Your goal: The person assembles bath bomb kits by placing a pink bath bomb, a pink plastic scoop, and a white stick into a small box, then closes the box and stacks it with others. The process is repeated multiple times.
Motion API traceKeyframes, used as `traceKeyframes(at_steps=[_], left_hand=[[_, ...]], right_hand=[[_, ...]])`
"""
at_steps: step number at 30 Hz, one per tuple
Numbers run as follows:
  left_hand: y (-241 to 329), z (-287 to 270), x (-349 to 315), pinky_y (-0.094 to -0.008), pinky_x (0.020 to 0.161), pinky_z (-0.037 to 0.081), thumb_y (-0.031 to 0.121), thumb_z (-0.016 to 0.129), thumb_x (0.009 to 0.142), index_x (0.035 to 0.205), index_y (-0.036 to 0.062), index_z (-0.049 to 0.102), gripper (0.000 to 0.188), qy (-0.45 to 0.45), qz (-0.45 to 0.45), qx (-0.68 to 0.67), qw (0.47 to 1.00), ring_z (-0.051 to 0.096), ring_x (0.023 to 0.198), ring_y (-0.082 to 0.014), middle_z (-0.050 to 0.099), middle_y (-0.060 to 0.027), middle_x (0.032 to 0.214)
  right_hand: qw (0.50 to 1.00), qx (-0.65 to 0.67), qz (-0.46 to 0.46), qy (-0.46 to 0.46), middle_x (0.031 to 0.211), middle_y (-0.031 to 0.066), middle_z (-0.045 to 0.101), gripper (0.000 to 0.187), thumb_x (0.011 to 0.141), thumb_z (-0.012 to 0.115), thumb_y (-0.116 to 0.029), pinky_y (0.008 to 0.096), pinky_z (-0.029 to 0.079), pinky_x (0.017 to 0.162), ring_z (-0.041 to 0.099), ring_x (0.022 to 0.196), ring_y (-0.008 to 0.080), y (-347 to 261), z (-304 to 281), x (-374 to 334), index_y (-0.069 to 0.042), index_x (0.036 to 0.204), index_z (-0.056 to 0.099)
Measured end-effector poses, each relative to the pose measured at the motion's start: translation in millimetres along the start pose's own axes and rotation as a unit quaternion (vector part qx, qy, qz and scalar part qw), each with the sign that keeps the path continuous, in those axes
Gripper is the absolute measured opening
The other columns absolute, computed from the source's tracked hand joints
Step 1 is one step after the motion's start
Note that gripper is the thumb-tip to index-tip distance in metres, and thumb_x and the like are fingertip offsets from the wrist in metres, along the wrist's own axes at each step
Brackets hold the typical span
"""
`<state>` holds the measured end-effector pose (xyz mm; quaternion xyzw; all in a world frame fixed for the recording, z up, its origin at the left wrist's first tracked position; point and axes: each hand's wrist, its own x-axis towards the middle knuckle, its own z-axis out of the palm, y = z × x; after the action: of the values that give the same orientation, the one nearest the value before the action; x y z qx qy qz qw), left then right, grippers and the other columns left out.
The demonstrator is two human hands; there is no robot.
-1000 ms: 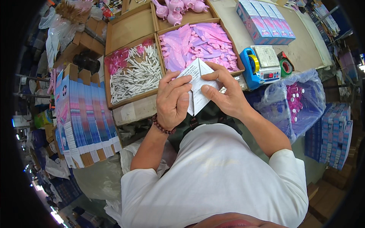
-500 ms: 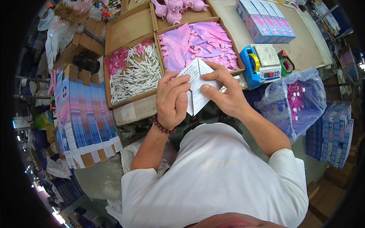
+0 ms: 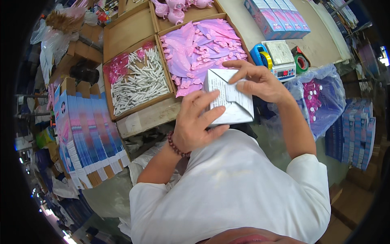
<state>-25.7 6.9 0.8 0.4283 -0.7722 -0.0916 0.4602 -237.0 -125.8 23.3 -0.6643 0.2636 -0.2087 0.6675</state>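
Observation:
A cardboard box (image 3: 239,111) stands in front of my chest with its white end up. Its printed flaps are folded across each other and lie nearly flat, with dark slits between them. My left hand (image 3: 198,122) holds the box's left side, fingers over the edge onto the flaps, thumb low along the side. At the far right corner my right hand (image 3: 262,83) grips the box, fingertips and thumb on the folded end. The box's lower part is hidden.
Ahead are cartons of white sticks (image 3: 140,81) and pink-purple pieces (image 3: 203,44). A scale (image 3: 280,57) and tape dispensers sit to the right, above a plastic-lined bin (image 3: 329,95). Flattened printed boxes (image 3: 87,130) stand at left; finished-looking boxes (image 3: 276,18) lie at far right.
The box end has turned from a corner-on, peaked shape to a flatter, broader face, and moved right. Both hands shifted; the left slid lower, and the right moved farther right.

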Motion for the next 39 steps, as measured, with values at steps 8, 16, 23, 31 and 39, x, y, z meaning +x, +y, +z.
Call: traceKeyframes(at_steps=[8, 16, 23, 31, 39], left_hand=[[-26.7, 18.4, 4.8, -0.0536, 0.110, 0.023, 0.036, 0.085, 0.065, 0.107, 0.0092, 0.056, 0.057, -0.012, 0.009, -0.127, 0.992, 0.022, 0.138, -0.0491, 0.029, -0.0281, 0.146], [-29.6, 23.1, 16.2, -0.0482, 0.110, 0.027, 0.038, 0.088, 0.056, 0.119, 0.0082, 0.054, 0.077, -0.055, -0.025, -0.195, 0.979, 0.025, 0.138, -0.0427, 0.010, -0.0287, 0.152], [-33.3, 21.7, 15.9, -0.0505, 0.109, 0.028, 0.039, 0.088, 0.054, 0.113, 0.0085, 0.058, 0.073, -0.054, -0.025, -0.195, 0.979, 0.028, 0.135, -0.0447, 0.015, -0.0299, 0.150], [-34.2, 23.1, 16.0, -0.0514, 0.107, 0.031, 0.041, 0.087, 0.055, 0.111, 0.0087, 0.058, 0.072, -0.060, -0.025, -0.197, 0.978, 0.032, 0.132, -0.0461, 0.016, -0.0311, 0.150], [-38.2, 23.4, 20.3, -0.0501, 0.106, 0.032, 0.048, 0.084, 0.057, 0.121, 0.0076, 0.054, 0.081, -0.070, -0.019, -0.166, 0.983, 0.033, 0.133, -0.0446, 0.014, -0.0323, 0.151]], right_hand=[[0.997, -0.045, 0.016, 0.067, 0.141, 0.0171, 0.042, 0.024, 0.082, 0.073, -0.021, 0.0318, 0.039, 0.093, 0.048, 0.113, 0.0158, -13.9, 19.1, -10.3, -0.005, 0.093, 0.059], [0.997, -0.069, -0.010, 0.039, 0.135, 0.0182, 0.045, 0.018, 0.074, 0.061, -0.007, 0.0367, 0.033, 0.103, 0.045, 0.121, 0.0248, -11.7, 12.3, -8.6, -0.005, 0.091, 0.055], [0.987, -0.150, -0.016, -0.053, 0.119, 0.0160, 0.049, 0.023, 0.071, 0.058, -0.010, 0.0372, 0.040, 0.094, 0.047, 0.112, 0.0260, -10.2, -0.4, -4.6, -0.004, 0.093, 0.053], [0.932, -0.356, 0.022, -0.070, 0.104, 0.0090, 0.055, 0.023, 0.073, 0.062, -0.014, 0.0381, 0.049, 0.070, 0.058, 0.086, 0.0281, -38.7, 5.8, -3.0, -0.004, 0.092, 0.053], [0.904, -0.424, -0.041, -0.026, 0.109, 0.0163, 0.056, 0.024, 0.088, 0.056, -0.025, 0.0461, 0.048, 0.076, 0.060, 0.091, 0.0345, -29.8, 11.1, -1.4, -0.004, 0.101, 0.055]])
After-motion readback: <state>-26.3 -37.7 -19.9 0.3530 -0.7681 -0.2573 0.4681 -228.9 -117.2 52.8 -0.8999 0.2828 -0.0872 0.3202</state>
